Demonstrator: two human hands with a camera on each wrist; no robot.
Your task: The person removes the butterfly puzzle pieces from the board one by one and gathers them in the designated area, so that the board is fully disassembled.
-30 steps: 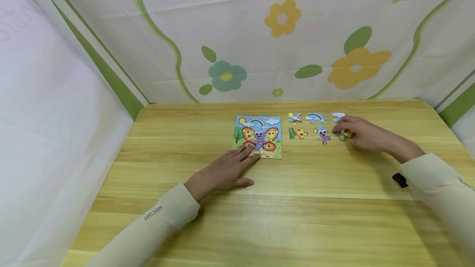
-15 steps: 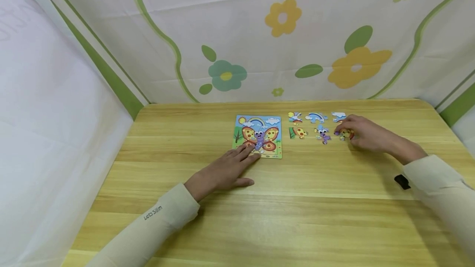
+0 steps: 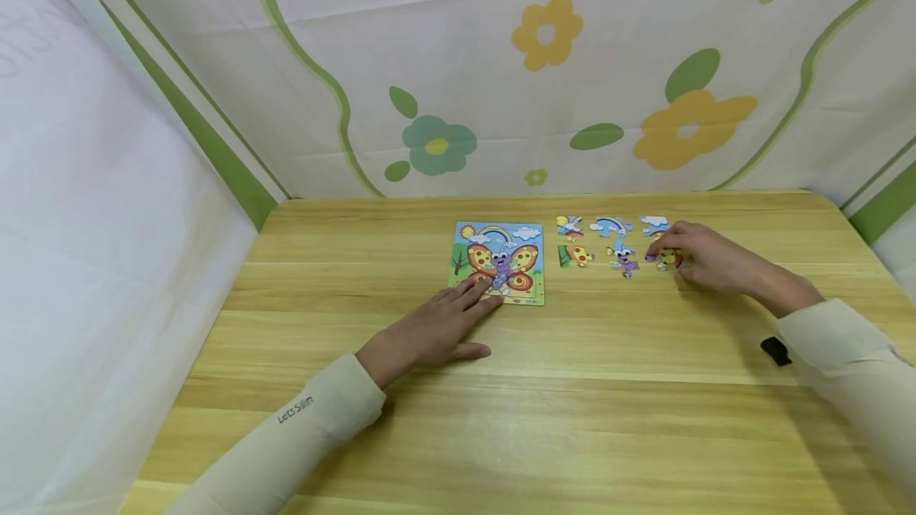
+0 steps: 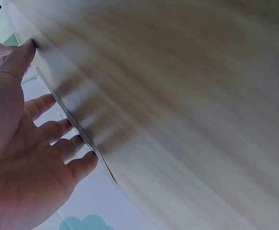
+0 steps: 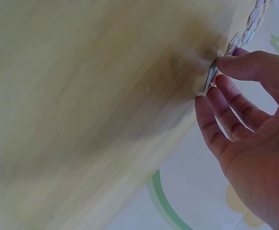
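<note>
1. Table [image 3: 572,388]: pale wood, carrying every item we list below.
2. Puzzle board [image 3: 499,262]: a butterfly picture under a rainbow, lying flat near the middle of the table's far half.
3. Left hand [image 3: 429,330]: ours, laid palm down just in front of the board. Its fingers [image 3: 475,290] are straight and slightly spread, and the tips rest on the board's near edge. The left wrist view shows the same fingers [image 4: 58,129] flat along a thin edge; they grip nothing.
4. Loose pieces, in two rows right of the board and apart from it:
   - sun piece [image 3: 569,225], rainbow piece [image 3: 610,226] and cloud piece [image 3: 653,222] in the far row;
   - wing piece [image 3: 576,255] and butterfly-body piece [image 3: 623,257] in the near row.
5. Yellow piece [image 3: 667,259]: the last of the near row, on the table right of the body piece, partly covered by our right hand.
6. Right hand [image 3: 704,257]: thumb and fingers [image 3: 661,243] close narrowly on the yellow piece. In the right wrist view the piece [image 5: 210,79] sits edge-on between thumb tip and forefinger, against the table; the other fingers [image 5: 211,124] lie loosely beside it.
7. Backdrop [image 3: 544,30]: white cloth with printed flowers, behind the table.
</note>
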